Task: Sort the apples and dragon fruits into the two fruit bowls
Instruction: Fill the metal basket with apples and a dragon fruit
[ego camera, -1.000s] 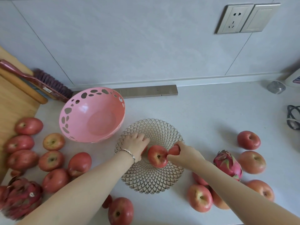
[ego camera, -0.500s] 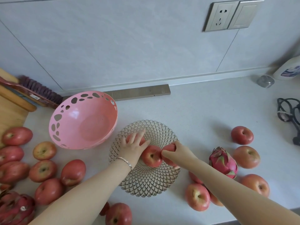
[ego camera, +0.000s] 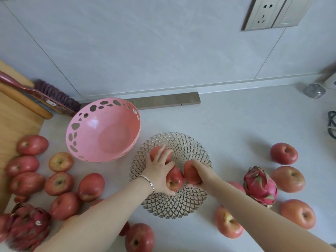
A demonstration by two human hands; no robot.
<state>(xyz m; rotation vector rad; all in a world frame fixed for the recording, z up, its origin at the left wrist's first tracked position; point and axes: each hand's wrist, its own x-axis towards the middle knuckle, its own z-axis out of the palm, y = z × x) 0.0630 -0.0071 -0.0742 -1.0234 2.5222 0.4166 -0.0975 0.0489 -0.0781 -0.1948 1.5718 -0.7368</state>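
A clear lattice glass bowl [ego camera: 181,140] stands at the centre of the counter with three red apples in it. My left hand [ego camera: 161,170] lies between two of them. Its fingers are spread over the far apple [ego camera: 154,151] and its thumb curls under the middle apple [ego camera: 175,180]. My right hand [ego camera: 202,172] grips the third apple [ego camera: 190,174] at the bowl's right side. An empty pink bowl [ego camera: 91,128] with holes in its wall tilts to the left. One dragon fruit [ego camera: 260,186] lies to the right, another [ego camera: 27,226] at the lower left.
Several loose apples lie on the left [ego camera: 59,183], on the right [ego camera: 283,153] and near the front edge [ego camera: 139,237]. A brush [ego camera: 54,98] and a wooden board [ego camera: 14,117] are at the far left. A metal strip [ego camera: 163,101] runs along the wall. A black cable [ego camera: 331,126] lies at the right edge.
My left hand's fingers have spread out over the far apple. My right hand has brought its apple lower, against the middle apple in the glass bowl.
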